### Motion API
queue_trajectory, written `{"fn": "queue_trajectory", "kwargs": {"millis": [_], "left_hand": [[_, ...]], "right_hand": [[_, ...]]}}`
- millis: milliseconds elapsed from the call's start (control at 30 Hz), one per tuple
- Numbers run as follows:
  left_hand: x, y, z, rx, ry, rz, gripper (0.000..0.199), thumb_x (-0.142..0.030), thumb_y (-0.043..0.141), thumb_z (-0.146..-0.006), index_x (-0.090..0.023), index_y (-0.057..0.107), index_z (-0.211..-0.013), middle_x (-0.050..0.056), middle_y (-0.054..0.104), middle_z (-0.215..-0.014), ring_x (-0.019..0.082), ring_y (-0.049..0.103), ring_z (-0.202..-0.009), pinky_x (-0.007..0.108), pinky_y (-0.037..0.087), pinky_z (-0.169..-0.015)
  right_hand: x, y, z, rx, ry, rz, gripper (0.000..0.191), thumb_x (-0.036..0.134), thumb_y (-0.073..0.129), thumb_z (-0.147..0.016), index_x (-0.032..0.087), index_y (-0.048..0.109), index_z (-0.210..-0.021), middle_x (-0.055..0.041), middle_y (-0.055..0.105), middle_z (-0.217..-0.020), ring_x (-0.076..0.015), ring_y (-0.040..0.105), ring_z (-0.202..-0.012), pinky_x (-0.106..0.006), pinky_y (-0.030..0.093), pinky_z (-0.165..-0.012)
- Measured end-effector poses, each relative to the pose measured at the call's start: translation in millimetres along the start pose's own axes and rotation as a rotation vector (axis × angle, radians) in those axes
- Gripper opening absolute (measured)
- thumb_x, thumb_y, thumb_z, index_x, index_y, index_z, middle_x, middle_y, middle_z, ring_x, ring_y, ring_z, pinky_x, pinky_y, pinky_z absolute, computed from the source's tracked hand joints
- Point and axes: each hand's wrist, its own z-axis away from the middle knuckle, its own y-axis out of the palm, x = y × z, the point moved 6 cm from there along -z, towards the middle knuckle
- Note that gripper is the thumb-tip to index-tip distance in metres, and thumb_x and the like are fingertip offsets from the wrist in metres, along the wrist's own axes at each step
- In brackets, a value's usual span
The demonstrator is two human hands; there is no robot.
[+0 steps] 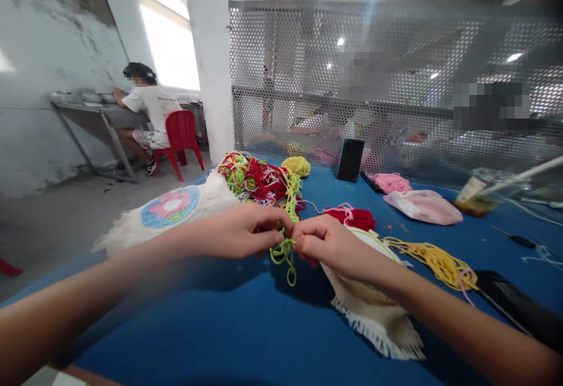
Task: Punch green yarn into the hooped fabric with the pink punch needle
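My left hand (253, 230) and my right hand (323, 242) meet above the blue table, fingertips pinched together on a looped strand of lime-green yarn (281, 252). A small loop of it dangles below the fingers. Behind my hands lies a tangled heap of red, green and white yarn (259, 178). Partly under my right forearm is a cream fringed cloth (373, 315) with a hoop. To the left, another cream cloth (197, 198) carries a blue ring and a pink flower.
On the blue table (211, 327) lie a yellow yarn ball (297, 166), red yarn (352, 219), pink yarn (391, 183), loose yellow yarn (440, 263), a plastic bag (424, 206), a cup (477, 192) and a standing phone (350, 160). A perforated metal screen (299, 81) stands behind. Someone (153, 107) sits at far left.
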Motion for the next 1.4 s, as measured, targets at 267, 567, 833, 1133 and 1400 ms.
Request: {"fn": "queue_trajectory", "kwargs": {"millis": [267, 567, 833, 1133, 1400], "left_hand": [[7.9, -0.4, -1.5, -0.016, 0.037, 0.038, 0.015, -0.029, 0.045, -0.080, -0.017, 0.053, -0.077, -0.001, 0.051, -0.067, 0.012, 0.044, -0.061, 0.020, 0.033, -0.052], [35.4, -22.6, -1.0, -0.022, -0.018, -0.215, 0.022, -0.032, 0.036, -0.084, -0.018, 0.048, -0.072, 0.000, 0.052, -0.066, 0.014, 0.048, -0.061, 0.022, 0.037, -0.056], [72.9, -63.8, -5.6, -0.288, -0.187, -0.655, 0.017, -0.032, 0.040, -0.080, -0.019, 0.050, -0.075, 0.006, 0.053, -0.067, 0.021, 0.051, -0.063, 0.028, 0.034, -0.056], [68.7, -86.6, -10.8, -0.444, -0.213, -0.707, 0.018, -0.013, 0.039, -0.076, -0.013, 0.050, -0.090, 0.015, 0.056, -0.086, 0.033, 0.050, -0.090, 0.037, 0.038, -0.066], [-5.2, -12.6, -2.4, -0.046, 0.107, -0.194, 0.019, -0.026, 0.040, -0.085, -0.021, 0.054, -0.097, -0.001, 0.061, -0.094, 0.013, 0.055, -0.083, 0.020, 0.041, -0.072]], "right_hand": [[-0.1, -0.4, -0.2, 0.016, -0.005, 0.051, 0.017, 0.011, 0.039, -0.069, 0.016, 0.043, -0.053, 0.0048, 0.039, -0.050, -0.0069, 0.035, -0.049, -0.020, 0.027, -0.047], [1.9, -3.6, 4.8, 0.025, -0.007, 0.019, 0.020, 0.010, 0.038, -0.070, 0.016, 0.041, -0.051, 0.0044, 0.042, -0.050, -0.0071, 0.037, -0.049, -0.020, 0.029, -0.049], [1.4, -2.6, 1.7, 0.020, 0.009, -0.007, 0.022, 0.010, 0.038, -0.070, 0.017, 0.040, -0.049, 0.0043, 0.041, -0.049, -0.0073, 0.037, -0.048, -0.021, 0.028, -0.048], [-2.5, -3.3, 3.9, 0.018, 0.016, -0.087, 0.020, 0.009, 0.038, -0.069, 0.016, 0.043, -0.051, 0.0040, 0.042, -0.050, -0.0072, 0.038, -0.048, -0.021, 0.029, -0.047], [-3.0, -5.6, 3.6, -0.019, 0.012, -0.085, 0.020, 0.008, 0.039, -0.067, 0.016, 0.045, -0.050, 0.0039, 0.042, -0.048, -0.0072, 0.038, -0.046, -0.021, 0.029, -0.046]]}}
